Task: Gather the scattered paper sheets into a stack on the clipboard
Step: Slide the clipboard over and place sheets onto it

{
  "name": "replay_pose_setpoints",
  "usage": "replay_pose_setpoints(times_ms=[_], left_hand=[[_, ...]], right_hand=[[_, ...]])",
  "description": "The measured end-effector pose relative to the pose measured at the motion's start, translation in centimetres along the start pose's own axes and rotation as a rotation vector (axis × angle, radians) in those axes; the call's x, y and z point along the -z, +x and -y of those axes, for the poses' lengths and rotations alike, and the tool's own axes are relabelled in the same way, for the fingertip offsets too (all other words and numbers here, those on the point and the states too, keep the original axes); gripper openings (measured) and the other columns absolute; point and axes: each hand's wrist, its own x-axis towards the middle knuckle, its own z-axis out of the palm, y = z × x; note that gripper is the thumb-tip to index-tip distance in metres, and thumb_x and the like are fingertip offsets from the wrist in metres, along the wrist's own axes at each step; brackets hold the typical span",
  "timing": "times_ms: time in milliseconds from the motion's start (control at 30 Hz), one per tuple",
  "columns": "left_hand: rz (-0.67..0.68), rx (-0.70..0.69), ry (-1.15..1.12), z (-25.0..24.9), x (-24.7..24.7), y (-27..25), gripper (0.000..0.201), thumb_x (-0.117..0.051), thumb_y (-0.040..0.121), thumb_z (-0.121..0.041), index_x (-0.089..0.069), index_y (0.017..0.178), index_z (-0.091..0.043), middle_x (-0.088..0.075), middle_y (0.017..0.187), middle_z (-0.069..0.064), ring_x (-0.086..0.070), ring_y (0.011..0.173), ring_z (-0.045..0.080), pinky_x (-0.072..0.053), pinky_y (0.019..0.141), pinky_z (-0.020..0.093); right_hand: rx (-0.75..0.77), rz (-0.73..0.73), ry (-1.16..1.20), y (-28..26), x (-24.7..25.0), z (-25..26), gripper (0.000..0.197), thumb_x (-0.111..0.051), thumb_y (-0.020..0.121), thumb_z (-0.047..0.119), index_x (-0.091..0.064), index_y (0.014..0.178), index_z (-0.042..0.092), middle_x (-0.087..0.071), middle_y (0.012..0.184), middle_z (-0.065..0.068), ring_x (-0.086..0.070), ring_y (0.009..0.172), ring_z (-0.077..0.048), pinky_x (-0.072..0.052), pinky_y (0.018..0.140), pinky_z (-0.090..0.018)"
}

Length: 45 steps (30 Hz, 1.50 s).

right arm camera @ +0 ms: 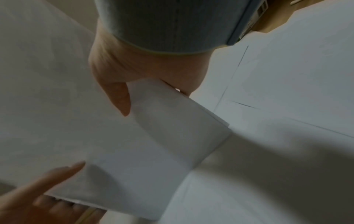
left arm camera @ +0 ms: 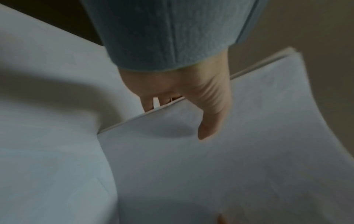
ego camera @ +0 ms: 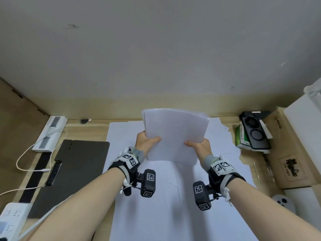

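Both hands holding the gathered paper stack [ego camera: 175, 134] above the desk.

The left hand [ego camera: 146, 142] pinches the stack's left edge — thumb [left arm camera: 208, 121] flat on the top sheet, fingers [left arm camera: 148, 103] curled underneath — and the right hand [ego camera: 199, 147] pinches the right edge likewise, thumb [right arm camera: 119, 97] on top and the remaining fingers hidden below the paper. The stack is raised clear of the large white sheet [ego camera: 156, 197] covering the wooden desk [ego camera: 97, 126], and it bows slightly between the two grips; its sheet edges lie nearly flush. The dark clipboard [ego camera: 76, 167] lies flat on the desk to the left, bare of paper, well apart from the stack. Beside it run a white cable [ego camera: 29, 150] and a power strip [ego camera: 12, 218]; cardboard boxes [ego camera: 286, 145] stand at the right.
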Motion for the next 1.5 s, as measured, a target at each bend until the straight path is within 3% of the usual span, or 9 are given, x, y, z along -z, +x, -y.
replay_pose_setpoints(times_ms=[133,400,567,667,767,867,1100,1300,1500], left_hand=[[-0.011,0.086,0.026,1.9,0.5,-0.3,0.026,-0.075,0.075,-0.004,-0.068,0.1,-0.008,-0.069,0.095,0.007,-0.066,0.074,0.014,-0.054,0.068,0.024],[0.014,0.087,0.073,2.5,0.1,-0.3,0.031,-0.074,0.075,0.0,-0.066,0.105,-0.001,-0.066,0.096,0.007,-0.064,0.088,0.021,-0.051,0.075,0.027],[0.155,0.051,0.174,3.1,2.2,1.0,0.035,-0.059,0.078,0.011,-0.067,0.109,-0.004,-0.069,0.09,0.005,-0.064,0.079,0.015,-0.054,0.062,0.017],[0.122,0.071,0.181,4.5,5.1,2.6,0.037,-0.057,0.074,0.017,-0.065,0.106,0.0,-0.066,0.088,0.008,-0.062,0.081,0.017,-0.052,0.059,0.015],[-0.018,0.104,0.443,6.7,8.6,4.9,0.047,-0.065,0.07,0.007,-0.061,0.116,-0.004,-0.062,0.114,0.012,-0.059,0.107,0.024,-0.048,0.082,0.025],[-0.128,0.135,0.86,8.0,10.9,6.6,0.063,-0.066,0.075,-0.005,-0.049,0.135,-0.009,-0.048,0.137,0.013,-0.051,0.125,0.028,-0.045,0.093,0.029],[-0.189,0.223,1.149,8.7,11.5,8.1,0.087,-0.078,0.068,-0.025,-0.031,0.14,-0.014,-0.037,0.135,0.011,-0.034,0.124,0.03,-0.039,0.094,0.036],[-0.101,0.281,1.204,8.4,12.3,9.4,0.067,-0.074,0.062,-0.039,-0.05,0.119,-0.014,-0.055,0.117,0.004,-0.048,0.111,0.025,-0.036,0.081,0.028],[-0.123,0.192,1.186,8.7,11.9,8.1,0.048,-0.054,0.092,-0.036,-0.049,0.132,-0.01,-0.051,0.126,0.015,-0.047,0.116,0.033,-0.043,0.088,0.039]], right_hand=[[-0.016,0.016,-0.021,-0.6,-0.3,-1.8,0.023,-0.076,0.074,-0.002,-0.069,0.088,0.015,-0.073,0.092,-0.004,-0.067,0.084,-0.019,-0.051,0.083,-0.032],[0.029,0.021,-0.08,0.0,-1.1,-2.4,0.023,-0.078,0.077,0.006,-0.069,0.097,0.01,-0.073,0.092,-0.003,-0.069,0.082,-0.018,-0.053,0.074,-0.029],[-0.031,-0.163,-0.059,0.6,-0.8,-3.3,0.013,-0.078,0.077,0.009,-0.065,0.08,0.011,-0.069,0.076,-0.008,-0.062,0.065,-0.022,-0.053,0.062,-0.029],[-0.072,-0.176,-0.112,0.5,-0.3,-5.0,0.012,-0.076,0.079,0.011,-0.065,0.082,0.01,-0.068,0.076,-0.006,-0.062,0.068,-0.023,-0.049,0.062,-0.027],[-0.128,-0.183,-0.164,0.7,0.2,-7.3,0.013,-0.076,0.079,0.01,-0.063,0.08,0.012,-0.068,0.079,-0.008,-0.063,0.072,-0.025,-0.048,0.067,-0.029],[-0.19,-0.187,-0.213,1.4,0.5,-9.4,0.017,-0.078,0.078,0.01,-0.064,0.086,0.009,-0.068,0.084,-0.012,-0.064,0.079,-0.028,-0.048,0.075,-0.033],[-0.241,-0.161,-0.226,2.6,0.6,-10.6,0.02,-0.079,0.078,0.01,-0.065,0.092,0.007,-0.068,0.088,-0.011,-0.063,0.083,-0.028,-0.046,0.077,-0.033],[-0.261,-0.135,-0.24,2.8,0.8,-10.9,0.021,-0.079,0.078,0.011,-0.065,0.094,0.007,-0.069,0.09,-0.011,-0.064,0.085,-0.03,-0.047,0.079,-0.034],[-0.27,-0.101,-0.266,2.5,1.1,-10.4,0.023,-0.078,0.079,0.011,-0.065,0.097,0.007,-0.068,0.091,-0.011,-0.063,0.087,-0.029,-0.047,0.079,-0.033]])
